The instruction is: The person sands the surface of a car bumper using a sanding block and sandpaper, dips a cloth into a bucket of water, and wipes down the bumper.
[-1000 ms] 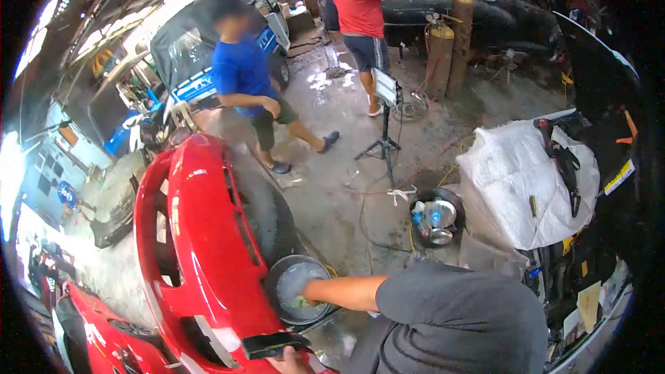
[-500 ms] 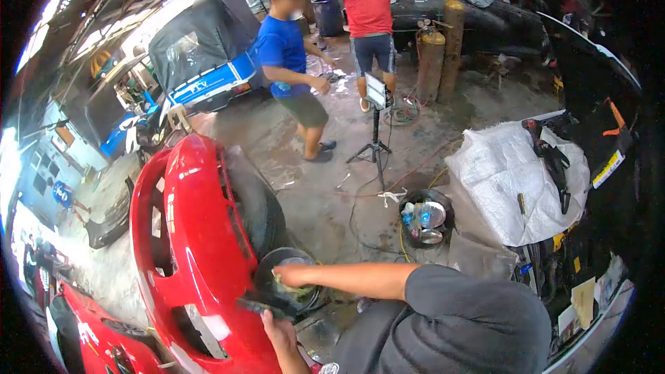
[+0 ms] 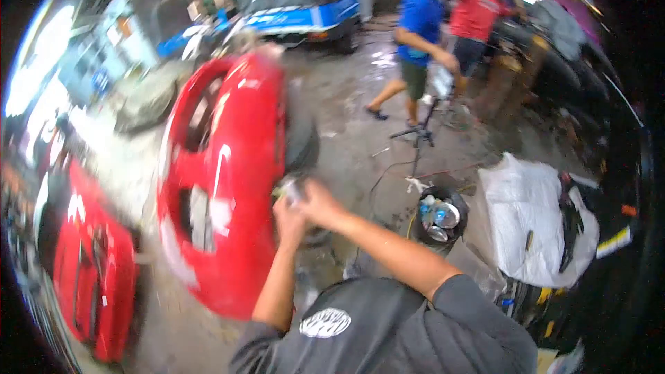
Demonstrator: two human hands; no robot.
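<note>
My left hand (image 3: 289,216) and my right hand (image 3: 320,206) meet beside a red car bumper (image 3: 246,131). Both are closed around a small grey-green object (image 3: 294,190), too smeared by motion to name. The bumper stands on end, glossy, with pale patches on its lower part. Behind it a black tire (image 3: 302,140) partly shows. The bucket under my hands is mostly hidden by my forearms.
A person in blue (image 3: 420,24) and a person in red (image 3: 474,14) are near a light on a tripod (image 3: 419,135). A black bin of bottles and cans (image 3: 441,235), a white sack (image 3: 519,215) and red car parts (image 3: 93,263) surround me.
My right hand has come up out of the bucket and joined my left. The dark flat piece in my left hand no longer shows. The view has swung left; the person in blue has stepped right.
</note>
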